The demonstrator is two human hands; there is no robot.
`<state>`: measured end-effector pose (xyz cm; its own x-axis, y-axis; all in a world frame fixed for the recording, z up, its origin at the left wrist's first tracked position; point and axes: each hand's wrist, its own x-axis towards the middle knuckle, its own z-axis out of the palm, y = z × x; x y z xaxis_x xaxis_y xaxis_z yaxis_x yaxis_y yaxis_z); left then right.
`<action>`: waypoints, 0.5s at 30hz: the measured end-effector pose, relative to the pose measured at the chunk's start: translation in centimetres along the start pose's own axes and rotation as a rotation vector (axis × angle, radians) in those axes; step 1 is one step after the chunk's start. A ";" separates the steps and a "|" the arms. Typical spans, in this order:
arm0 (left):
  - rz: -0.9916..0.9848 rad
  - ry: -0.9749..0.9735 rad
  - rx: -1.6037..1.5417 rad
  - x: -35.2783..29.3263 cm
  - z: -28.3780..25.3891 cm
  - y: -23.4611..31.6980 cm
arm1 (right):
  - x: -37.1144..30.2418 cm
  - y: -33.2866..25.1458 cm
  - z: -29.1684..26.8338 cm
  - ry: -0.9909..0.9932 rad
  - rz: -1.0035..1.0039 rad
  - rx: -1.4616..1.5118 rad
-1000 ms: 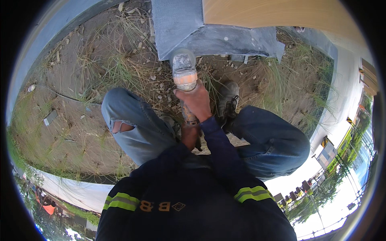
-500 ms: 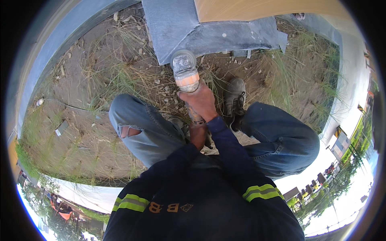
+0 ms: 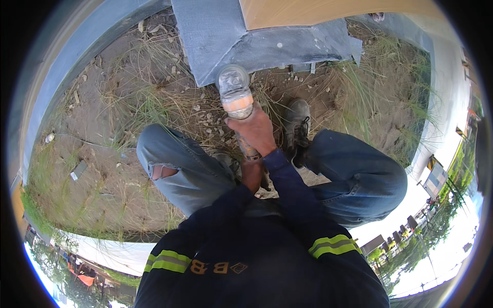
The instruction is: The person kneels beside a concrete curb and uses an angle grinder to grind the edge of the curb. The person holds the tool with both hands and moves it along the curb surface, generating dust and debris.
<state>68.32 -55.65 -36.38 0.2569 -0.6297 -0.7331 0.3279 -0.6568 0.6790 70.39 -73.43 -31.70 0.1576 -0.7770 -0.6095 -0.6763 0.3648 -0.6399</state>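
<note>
A dusty angle grinder [image 3: 237, 104] with a pale orange band points away from me. Its round head lies at the front edge of a grey concrete ledge [image 3: 287, 47], just right of the ledge's near left corner. My right hand [image 3: 257, 131] is wrapped round the grinder's body behind the orange band. Farther back, my left hand [image 3: 251, 174] is closed round the rear of the grinder, partly hidden by the right forearm. Whether the disc touches the concrete cannot be made out.
Dry grass and small stones [image 3: 208, 120] cover the dirt around the ledge. My right shoe [image 3: 298, 123] stands close beside the grinder. A cable [image 3: 87, 139] trails over the ground at left, near a flat grey piece [image 3: 79, 170]. A tan wall [image 3: 298, 13] rises above the ledge.
The ledge and ground have shifted slightly left in the picture. Against the ledge, the grinder's head sits a little farther right. Both hands keep their hold.
</note>
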 end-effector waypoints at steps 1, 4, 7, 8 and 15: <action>0.042 -0.003 0.068 0.1 0.0 -0.9 | -0.1 -0.1 0.2 -0.020 -0.008 0.001; -0.029 -0.014 -0.004 0.2 0.6 -1.8 | 0.1 0.8 -0.7 0.042 -0.005 0.089; -0.318 -0.172 -0.161 0.0 2.0 7.6 | 1.2 3.7 -4.5 0.204 0.061 0.307; -0.282 -0.219 -0.215 0.6 2.3 8.3 | 1.6 3.7 -5.4 0.193 0.057 0.339; -0.238 0.008 -0.378 1.0 1.1 3.5 | 1.6 0.0 -1.4 0.081 -0.032 0.069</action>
<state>68.74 -59.03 -34.64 0.1409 -0.4748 -0.8687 0.6878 -0.5842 0.4308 69.60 -75.34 -32.01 0.1179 -0.8268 -0.5501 -0.6206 0.3711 -0.6908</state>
